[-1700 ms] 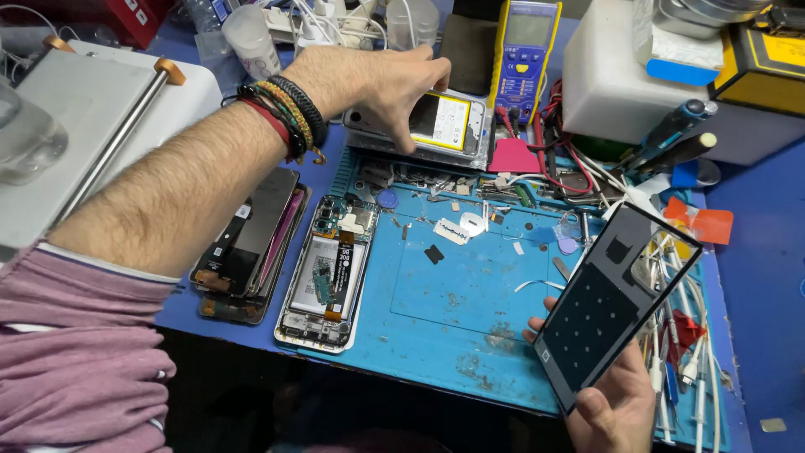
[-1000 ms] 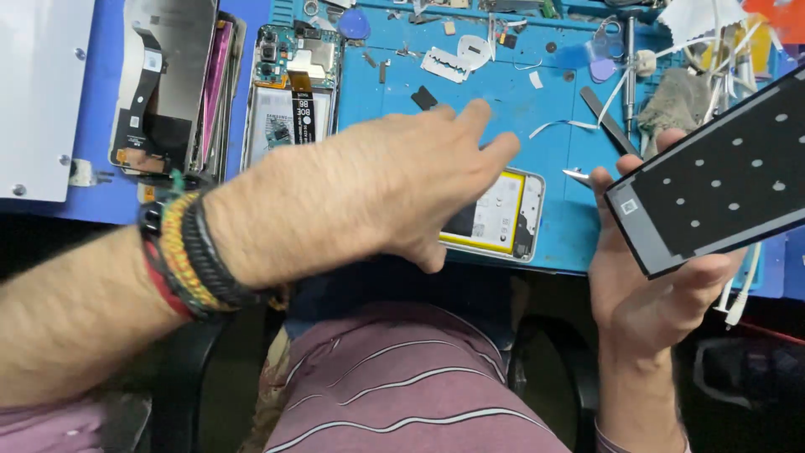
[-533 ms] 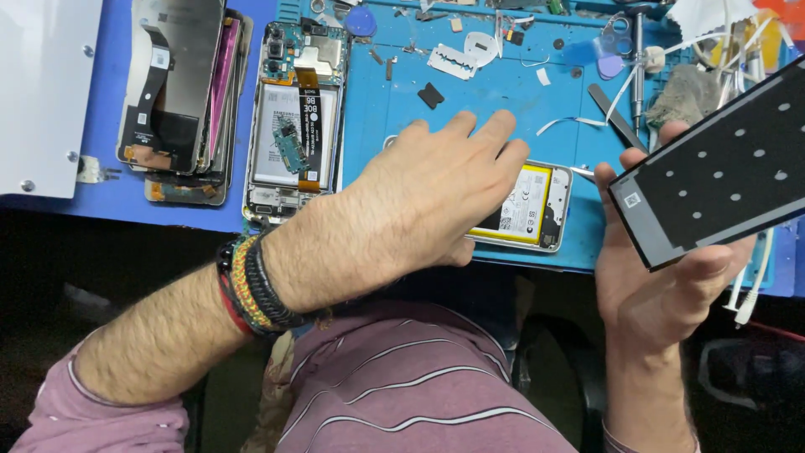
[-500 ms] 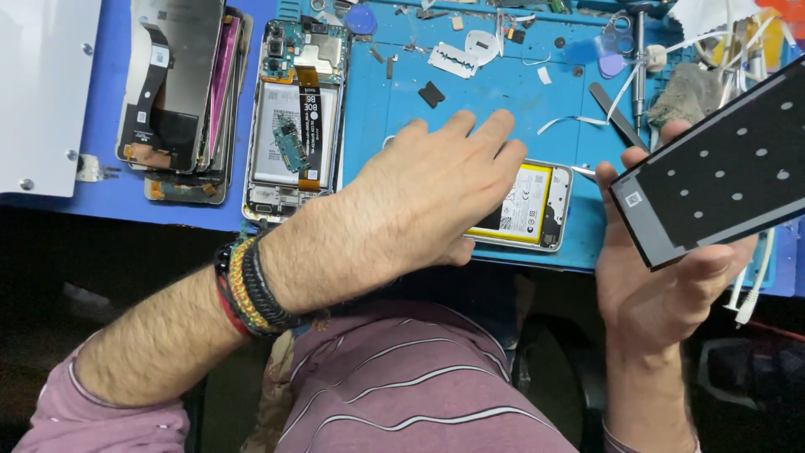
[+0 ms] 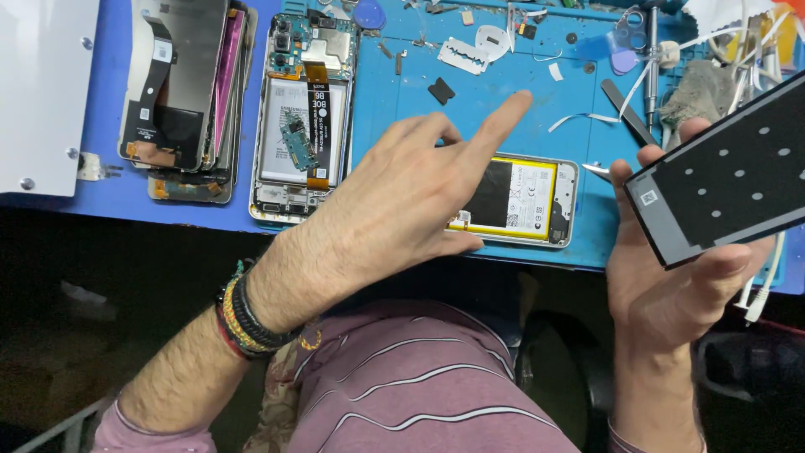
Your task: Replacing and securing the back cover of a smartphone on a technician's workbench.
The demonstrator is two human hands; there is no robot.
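Glossy black glass panel (image 5: 725, 172) with pale dots; matt blue rubber-like mat (image 5: 503, 109) over the surface. Opened phone (image 5: 520, 201): pale metal frame, yellow-edged foil battery; braided cord bracelets (image 5: 243, 310).

1. The tabletop (image 5: 109, 205) is blue, with a blue work mat (image 5: 503, 92) on it.
2. An opened phone (image 5: 303, 113) lies at 11 o'clock on the mat.
3. A stack of screens (image 5: 186, 92) lies at 10 o'clock.
4. A phone with a yellow-edged battery (image 5: 524, 200) lies near centre.
5. Tweezers (image 5: 629, 113) and small scraps lie at 1 o'clock.
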